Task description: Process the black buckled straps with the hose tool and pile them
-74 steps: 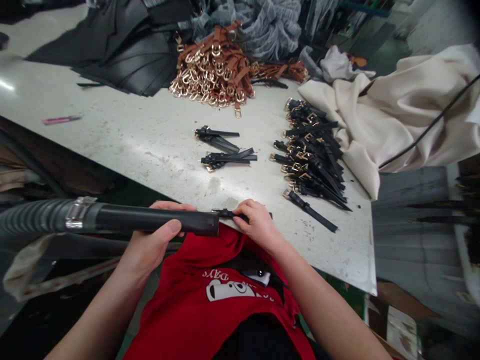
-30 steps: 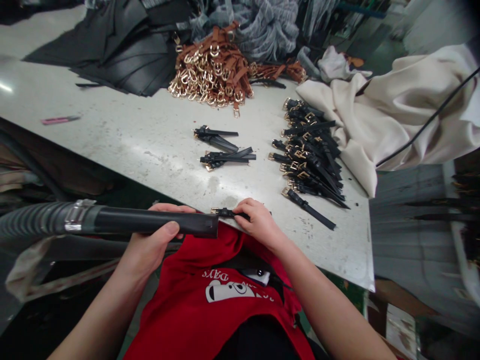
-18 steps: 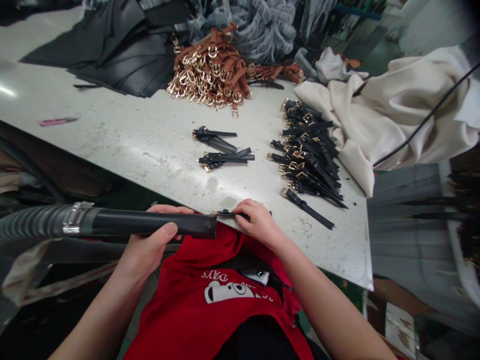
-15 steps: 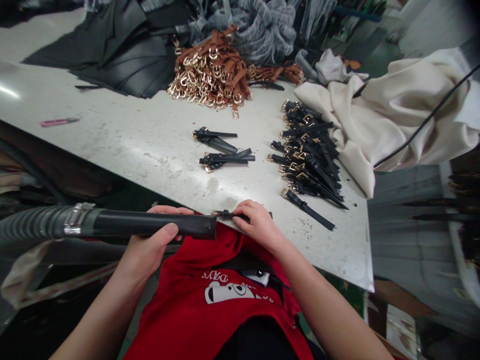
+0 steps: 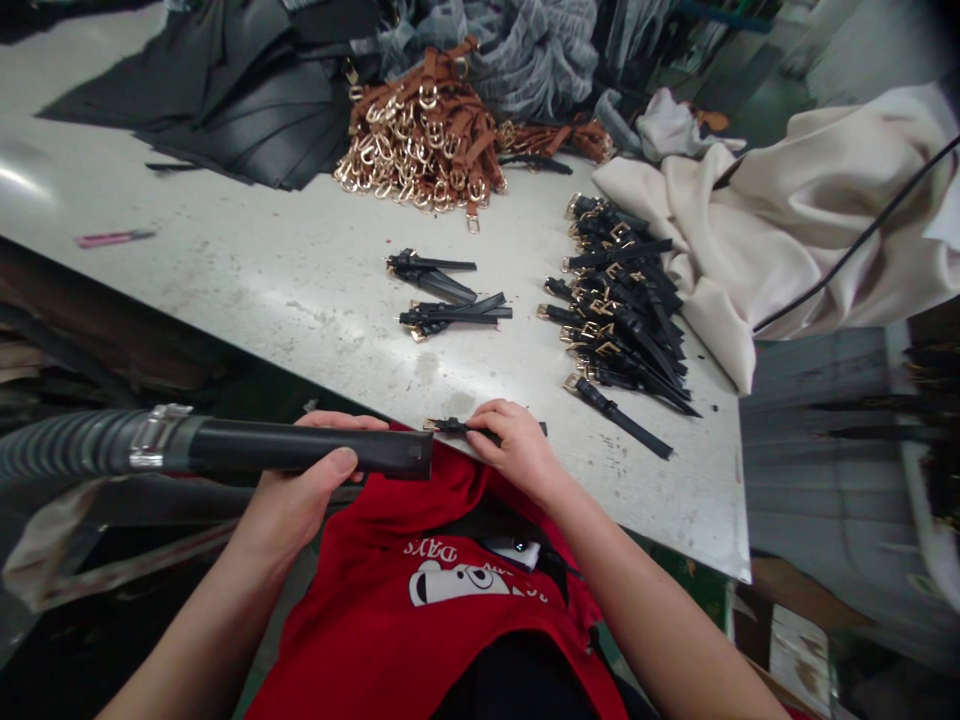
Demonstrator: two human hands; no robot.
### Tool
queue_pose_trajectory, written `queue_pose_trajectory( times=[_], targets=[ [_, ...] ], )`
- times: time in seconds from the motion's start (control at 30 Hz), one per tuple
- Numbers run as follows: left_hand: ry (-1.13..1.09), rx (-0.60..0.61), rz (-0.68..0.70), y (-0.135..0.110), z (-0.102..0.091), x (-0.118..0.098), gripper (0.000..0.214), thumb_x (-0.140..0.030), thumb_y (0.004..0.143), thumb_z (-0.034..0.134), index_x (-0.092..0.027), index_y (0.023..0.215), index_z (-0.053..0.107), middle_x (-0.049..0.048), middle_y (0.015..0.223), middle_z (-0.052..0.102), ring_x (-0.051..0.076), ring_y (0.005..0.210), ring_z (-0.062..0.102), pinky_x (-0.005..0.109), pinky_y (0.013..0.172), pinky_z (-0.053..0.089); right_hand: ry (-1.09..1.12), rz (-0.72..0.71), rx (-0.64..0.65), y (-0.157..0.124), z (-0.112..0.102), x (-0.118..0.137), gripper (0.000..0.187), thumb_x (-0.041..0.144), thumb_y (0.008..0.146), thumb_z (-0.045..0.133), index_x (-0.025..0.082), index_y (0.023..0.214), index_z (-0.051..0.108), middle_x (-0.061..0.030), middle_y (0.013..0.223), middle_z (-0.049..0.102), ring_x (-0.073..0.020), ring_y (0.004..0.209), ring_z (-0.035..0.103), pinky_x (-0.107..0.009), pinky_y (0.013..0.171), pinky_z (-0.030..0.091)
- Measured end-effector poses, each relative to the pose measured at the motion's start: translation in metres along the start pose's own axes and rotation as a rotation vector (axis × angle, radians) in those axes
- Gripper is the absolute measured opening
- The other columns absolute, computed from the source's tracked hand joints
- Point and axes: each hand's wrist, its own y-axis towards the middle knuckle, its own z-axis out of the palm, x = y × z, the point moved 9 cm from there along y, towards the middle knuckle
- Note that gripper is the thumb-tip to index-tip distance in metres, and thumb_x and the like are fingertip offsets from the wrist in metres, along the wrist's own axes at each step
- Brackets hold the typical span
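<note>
Pale, scuffed worktop (image 5: 285,270). Black pipe (image 5: 307,446): left hand (image 5: 304,490) wrapped round it, presumably steadying its end. Just beside that end, right hand (image 5: 517,448) pinches a strap (image 5: 453,426), buckle (image 5: 430,424) exposed pipe-ward, likely keeping the grip clear. Strap heap (image 5: 622,310): well right of pipe.

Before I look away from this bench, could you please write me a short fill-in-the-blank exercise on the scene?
1. The ____ hand holds the smooth black rigid tube.
2. The right hand holds a slim black strap with a ____-coloured buckle.
3. Crumpled cream cloth drapes over the ____ side of the pale table.
4. The far heap of metal-buckled straps is ____ in colour.

Missing words: left; gold; right; brown.
</note>
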Motion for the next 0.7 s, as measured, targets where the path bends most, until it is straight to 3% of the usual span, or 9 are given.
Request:
queue_pose_trajectory(
  times=[0.17, 0.37, 0.5, 0.7],
  targets=[
    [0.003, 0.000, -0.004, 0.000, -0.002, 0.001, 0.027, -0.035, 0.058, 0.082, -0.022, 0.079, 0.070, 0.0065, 0.089, 0.076, 0.024, 0.078, 0.068, 0.029, 0.057, 0.051, 0.006, -0.024, -0.026, -0.002, -0.002, 0.002, 0.023, 0.012, 0.086, 0.049, 0.021, 0.092, 0.070, -0.0069, 0.098, 0.071, -0.0197, 0.091, 0.064, -0.036, 0.085, 0.048],
    [0.014, 0.005, 0.005, 0.000, -0.006, 0.006, 0.029, -0.036, 0.058, 0.082, -0.022, 0.081, 0.069, 0.0076, 0.091, 0.076, 0.026, 0.079, 0.069, 0.029, 0.057, 0.051, -0.013, 0.059, -0.014, -0.003, -0.006, 0.002, 0.017, 0.011, 0.081, 0.050, 0.020, 0.089, 0.062, -0.0065, 0.091, 0.070, -0.0212, 0.087, 0.062, -0.036, 0.081, 0.046],
    [0.018, 0.012, 0.006, -0.001, -0.008, 0.011, 0.030, -0.037, 0.060, 0.081, -0.021, 0.083, 0.068, 0.0077, 0.092, 0.076, 0.024, 0.077, 0.068, 0.028, 0.056, 0.051, -0.056, 0.086, 0.010, -0.002, -0.001, 0.008, 0.004, 0.019, 0.084, 0.058, 0.022, 0.081, 0.058, -0.0055, 0.093, 0.069, -0.0216, 0.089, 0.061, -0.036, 0.083, 0.043],
    [0.031, 0.012, 0.018, -0.003, -0.011, 0.012, 0.029, -0.036, 0.063, 0.079, -0.021, 0.085, 0.068, 0.0087, 0.095, 0.076, 0.025, 0.078, 0.068, 0.028, 0.056, 0.052, -0.144, 0.133, -0.002, -0.006, 0.010, 0.008, 0.012, 0.014, 0.087, 0.054, 0.022, 0.079, 0.056, -0.0063, 0.098, 0.070, -0.0228, 0.091, 0.060, -0.038, 0.083, 0.041]
  ],
)
